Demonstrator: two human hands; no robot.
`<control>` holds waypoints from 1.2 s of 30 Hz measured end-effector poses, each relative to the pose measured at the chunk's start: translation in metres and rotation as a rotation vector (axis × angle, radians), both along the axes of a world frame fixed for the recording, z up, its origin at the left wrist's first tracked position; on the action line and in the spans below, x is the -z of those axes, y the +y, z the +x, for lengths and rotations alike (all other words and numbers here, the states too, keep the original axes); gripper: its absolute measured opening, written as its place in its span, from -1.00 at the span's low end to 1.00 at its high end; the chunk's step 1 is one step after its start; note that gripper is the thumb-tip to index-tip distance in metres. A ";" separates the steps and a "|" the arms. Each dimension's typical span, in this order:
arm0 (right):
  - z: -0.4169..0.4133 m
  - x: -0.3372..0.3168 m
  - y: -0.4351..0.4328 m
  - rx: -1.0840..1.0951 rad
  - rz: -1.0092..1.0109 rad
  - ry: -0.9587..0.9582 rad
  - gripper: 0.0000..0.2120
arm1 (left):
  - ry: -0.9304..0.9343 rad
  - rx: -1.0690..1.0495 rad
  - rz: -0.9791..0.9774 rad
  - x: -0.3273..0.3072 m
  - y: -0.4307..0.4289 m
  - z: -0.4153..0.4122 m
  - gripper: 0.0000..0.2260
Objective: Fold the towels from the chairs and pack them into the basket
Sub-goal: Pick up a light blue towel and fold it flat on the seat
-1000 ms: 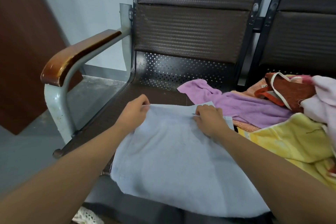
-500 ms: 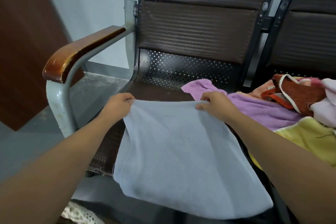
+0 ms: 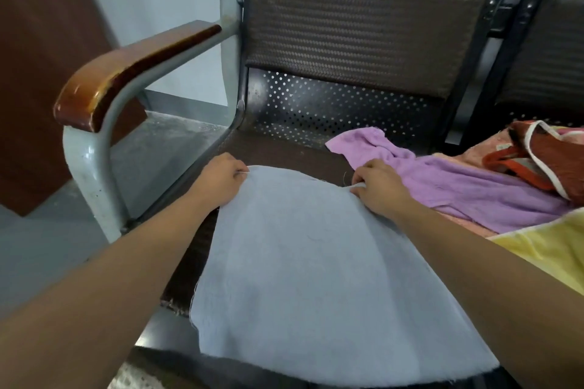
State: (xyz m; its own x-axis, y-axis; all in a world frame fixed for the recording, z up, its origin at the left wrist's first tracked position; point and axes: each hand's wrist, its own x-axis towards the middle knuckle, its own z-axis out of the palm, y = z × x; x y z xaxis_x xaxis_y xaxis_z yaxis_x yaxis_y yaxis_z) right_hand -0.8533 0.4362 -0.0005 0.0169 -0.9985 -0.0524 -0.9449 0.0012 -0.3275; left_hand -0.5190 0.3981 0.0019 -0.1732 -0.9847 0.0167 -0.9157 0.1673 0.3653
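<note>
Fingers (image 3: 237, 170) of left hand (image 3: 221, 181) curled, pinching the far-left corner of the pale blue towel (image 3: 303, 262). Fingers (image 3: 358, 178) of right hand (image 3: 377, 188) curled too, pinching the far-right corner. Far edge runs between both hands, slightly bowed. Towel is spread flat over the chair seat (image 3: 284, 151), its near edge hanging past the seat front and its left edge frayed. Bare dark seat lies open beyond the far edge, up to the perforated panel (image 3: 331, 104) under the backrest (image 3: 347, 25). A narrow bare strip runs left of the towel, bounded by the grey frame with its wooden armrest (image 3: 126, 66). Right side is crowded: purple towel (image 3: 458, 186) just beside the right hand, yellow towel (image 3: 553, 246) near the right forearm, red cloth with white trim (image 3: 556, 158) behind.
</note>
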 end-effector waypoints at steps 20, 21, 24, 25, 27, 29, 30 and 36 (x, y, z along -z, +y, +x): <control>0.072 -0.136 0.066 -0.361 0.141 -0.729 -0.44 | 0.343 0.477 0.004 -0.162 0.089 -0.039 -0.66; 0.079 -0.141 0.069 -0.399 0.172 -0.788 -0.47 | 0.345 0.483 0.001 -0.169 0.093 -0.040 -0.64; 0.090 -0.147 0.080 -0.400 0.063 -0.786 -0.64 | 0.303 0.434 -0.032 -0.180 0.106 -0.037 -0.69; 0.090 -0.144 0.082 -0.390 0.014 -0.788 -0.66 | 0.285 0.402 -0.042 -0.180 0.108 -0.034 -0.75; 0.085 -0.133 0.085 -0.404 -0.016 -0.748 -0.67 | 0.226 0.319 -0.040 -0.173 0.111 -0.025 -0.86; 0.082 -0.120 0.087 -0.433 0.020 -0.564 -0.73 | 0.198 0.247 -0.021 -0.162 0.115 -0.015 -0.88; 0.082 -0.112 0.088 -0.428 0.062 -0.463 -0.74 | 0.208 0.222 -0.006 -0.155 0.116 -0.011 -0.88; 0.089 -0.069 0.084 -0.351 0.128 -0.162 -0.81 | 0.182 0.132 0.058 -0.122 0.119 0.011 -0.88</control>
State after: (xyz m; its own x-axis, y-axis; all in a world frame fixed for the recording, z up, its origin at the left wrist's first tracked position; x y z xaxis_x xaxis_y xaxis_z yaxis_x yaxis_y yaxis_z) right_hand -0.7644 0.5203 0.0681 0.3736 -0.9163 -0.1443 -0.8312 -0.2616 -0.4906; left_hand -0.5075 0.5170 0.1239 -0.2999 -0.9540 0.0040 -0.8052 0.2554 0.5352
